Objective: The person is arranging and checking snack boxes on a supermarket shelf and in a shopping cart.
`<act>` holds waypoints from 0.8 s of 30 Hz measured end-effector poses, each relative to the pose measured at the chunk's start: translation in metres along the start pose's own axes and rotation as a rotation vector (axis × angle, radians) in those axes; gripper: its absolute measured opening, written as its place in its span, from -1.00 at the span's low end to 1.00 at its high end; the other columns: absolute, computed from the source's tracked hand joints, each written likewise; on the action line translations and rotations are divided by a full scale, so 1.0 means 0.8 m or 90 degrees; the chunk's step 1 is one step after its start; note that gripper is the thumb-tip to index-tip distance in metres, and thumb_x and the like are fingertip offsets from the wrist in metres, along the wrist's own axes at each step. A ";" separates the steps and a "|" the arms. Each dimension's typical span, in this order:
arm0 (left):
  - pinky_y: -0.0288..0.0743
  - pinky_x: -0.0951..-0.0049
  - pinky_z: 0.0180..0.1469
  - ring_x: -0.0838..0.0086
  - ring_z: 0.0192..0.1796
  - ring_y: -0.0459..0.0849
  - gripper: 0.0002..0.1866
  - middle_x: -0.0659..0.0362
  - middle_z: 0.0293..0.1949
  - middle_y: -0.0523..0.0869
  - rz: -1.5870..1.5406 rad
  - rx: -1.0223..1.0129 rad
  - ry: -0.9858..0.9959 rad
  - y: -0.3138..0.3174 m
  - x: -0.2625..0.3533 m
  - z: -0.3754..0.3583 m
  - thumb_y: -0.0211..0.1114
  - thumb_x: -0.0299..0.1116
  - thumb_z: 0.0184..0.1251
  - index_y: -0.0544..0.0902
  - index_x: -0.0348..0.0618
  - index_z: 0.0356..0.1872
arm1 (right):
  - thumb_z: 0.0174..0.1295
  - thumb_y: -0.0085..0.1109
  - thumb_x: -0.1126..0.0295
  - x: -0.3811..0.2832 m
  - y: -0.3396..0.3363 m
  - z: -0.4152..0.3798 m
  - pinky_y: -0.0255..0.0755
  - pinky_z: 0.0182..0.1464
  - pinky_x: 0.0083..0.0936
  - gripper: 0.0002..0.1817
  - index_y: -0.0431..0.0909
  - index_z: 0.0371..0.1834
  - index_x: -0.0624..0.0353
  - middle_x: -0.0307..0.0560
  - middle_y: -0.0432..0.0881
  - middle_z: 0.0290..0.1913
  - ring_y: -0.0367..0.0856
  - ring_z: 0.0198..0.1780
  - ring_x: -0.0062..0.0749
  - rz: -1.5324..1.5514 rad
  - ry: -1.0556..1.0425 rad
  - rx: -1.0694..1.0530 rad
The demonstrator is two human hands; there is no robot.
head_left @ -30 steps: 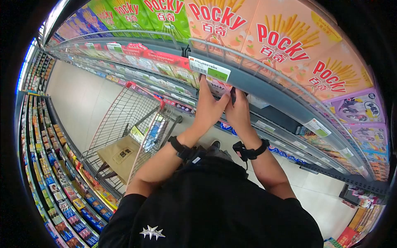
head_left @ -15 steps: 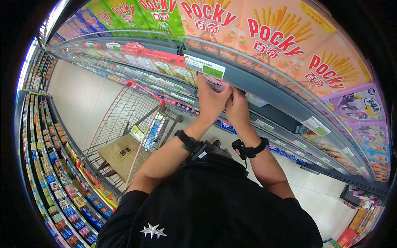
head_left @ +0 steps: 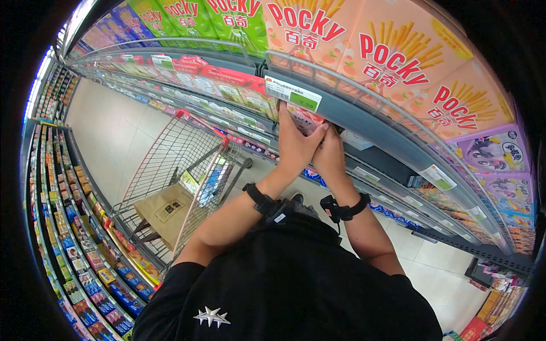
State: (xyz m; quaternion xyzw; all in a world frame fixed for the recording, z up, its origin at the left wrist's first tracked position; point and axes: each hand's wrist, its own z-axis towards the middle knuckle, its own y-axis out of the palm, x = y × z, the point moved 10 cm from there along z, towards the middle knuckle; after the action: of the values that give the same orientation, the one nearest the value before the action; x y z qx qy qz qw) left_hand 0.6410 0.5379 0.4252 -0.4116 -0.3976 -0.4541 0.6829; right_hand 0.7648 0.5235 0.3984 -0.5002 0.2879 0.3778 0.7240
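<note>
My left hand [head_left: 297,142] and my right hand [head_left: 330,152] meet at the shelf under the top row, both closed on a pink Pocky box [head_left: 303,117]. The left fingers reach along the box's left side, partly hidden by the shelf edge, and its thumb lies across the near end. My right fingers are bent against the right end of the box. Just above hangs a price tag [head_left: 292,93] on the top shelf's rail. Left of the box, a row of green-and-white packs [head_left: 259,101] sits behind a red strip.
Peach Pocky boxes [head_left: 392,51] and green Pocky boxes [head_left: 236,23] stand behind a wire guard [head_left: 364,94] on the top shelf. A shopping cart [head_left: 151,170] with a brown bag [head_left: 165,211] is at my left. Beyond it runs another stocked shelf [head_left: 74,238].
Both hands stay at the pink Pocky box, and a little more of its front shows. The shelf has shifted slightly right and down in view.
</note>
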 end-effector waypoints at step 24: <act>0.06 0.26 0.54 -0.01 0.57 0.15 -0.10 -0.30 0.50 0.18 -0.014 -0.240 -0.009 -0.048 -0.055 -0.039 0.33 -0.36 0.27 0.03 -0.47 0.52 | 0.37 0.02 0.37 0.019 0.037 -0.003 0.47 0.02 0.15 -0.63 0.45 0.22 0.17 0.39 0.65 -0.06 0.60 -0.04 0.38 -0.161 0.165 -0.077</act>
State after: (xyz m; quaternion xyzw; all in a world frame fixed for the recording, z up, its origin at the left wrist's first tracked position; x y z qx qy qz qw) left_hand 0.5982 0.5127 0.3816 -0.5311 -0.3143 -0.5250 0.5860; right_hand 0.7479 0.5313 0.3706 -0.6193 0.2902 0.2327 0.6914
